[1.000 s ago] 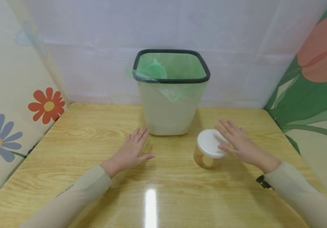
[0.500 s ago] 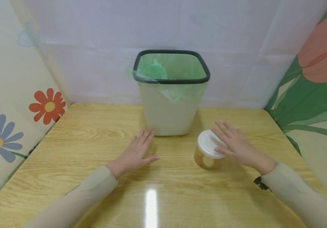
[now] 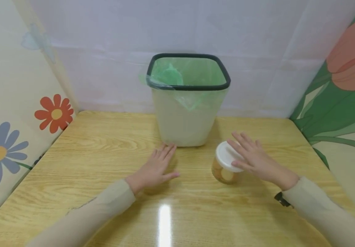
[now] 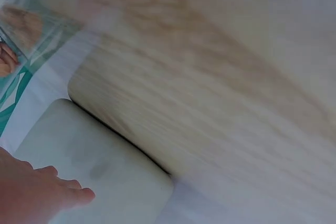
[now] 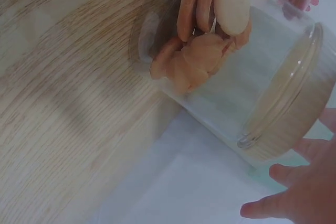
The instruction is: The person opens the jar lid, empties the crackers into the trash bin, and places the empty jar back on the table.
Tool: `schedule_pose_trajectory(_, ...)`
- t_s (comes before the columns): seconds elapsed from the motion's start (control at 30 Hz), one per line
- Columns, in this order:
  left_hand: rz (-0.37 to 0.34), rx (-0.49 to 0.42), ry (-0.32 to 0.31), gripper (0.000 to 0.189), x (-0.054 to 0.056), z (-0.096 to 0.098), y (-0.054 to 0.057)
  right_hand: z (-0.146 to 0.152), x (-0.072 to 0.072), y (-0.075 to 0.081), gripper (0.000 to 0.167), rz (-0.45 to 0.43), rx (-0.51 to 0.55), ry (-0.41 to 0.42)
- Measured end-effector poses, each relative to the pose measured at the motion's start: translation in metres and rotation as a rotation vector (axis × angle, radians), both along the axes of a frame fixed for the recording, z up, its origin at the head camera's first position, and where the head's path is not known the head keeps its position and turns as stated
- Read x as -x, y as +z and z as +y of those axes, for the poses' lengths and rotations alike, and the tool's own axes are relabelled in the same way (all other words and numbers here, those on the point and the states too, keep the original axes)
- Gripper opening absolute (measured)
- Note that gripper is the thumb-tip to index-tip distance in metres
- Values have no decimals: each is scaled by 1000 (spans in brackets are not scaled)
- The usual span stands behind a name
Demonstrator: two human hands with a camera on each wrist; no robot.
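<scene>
A clear jar (image 3: 222, 173) with a white lid (image 3: 225, 154) stands upright on the table, round biscuits (image 5: 205, 51) showing through its wall. My right hand (image 3: 256, 159) is spread beside and partly over the lid, fingers straight. In the right wrist view those fingers (image 5: 283, 208) lie close to the lid; whether they touch it I cannot tell. My left hand (image 3: 154, 168) is held over the wooden table, fingers extended and thumb out to the right, holding nothing. Its fingertips are near the foot of a pale waste bin (image 3: 185, 120); contact is unclear.
Behind the hands, the bin has a dark rim (image 3: 190, 88) and a green liner bag (image 3: 172, 75). A white sheet (image 3: 109, 79) hangs at the back of the table (image 3: 103, 137). Flower-patterned cloths (image 3: 350, 109) flank both sides.
My left hand has moved right and a little toward me, along the table in front of the bin. My right hand has shifted slightly left over the lid. Jar and bin stay put.
</scene>
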State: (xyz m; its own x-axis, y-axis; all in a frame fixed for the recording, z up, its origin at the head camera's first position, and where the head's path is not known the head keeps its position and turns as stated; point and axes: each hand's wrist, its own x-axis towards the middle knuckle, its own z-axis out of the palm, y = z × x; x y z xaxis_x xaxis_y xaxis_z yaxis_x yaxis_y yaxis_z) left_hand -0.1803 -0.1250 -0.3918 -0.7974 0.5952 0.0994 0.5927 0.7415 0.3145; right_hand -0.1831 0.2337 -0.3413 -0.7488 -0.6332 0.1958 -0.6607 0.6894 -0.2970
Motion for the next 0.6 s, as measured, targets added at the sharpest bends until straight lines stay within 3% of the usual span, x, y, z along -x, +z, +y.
schedule_pose_trajectory(0.43, -21, 15, -24, 91, 0, 9, -2, -5, -1, -2, 65, -1, -16, 15)
schedule_pose_trajectory(0.6, -58, -8, -32, 91, 0, 16, 1, -7, -1, -3, 66, 12, -33, 22)
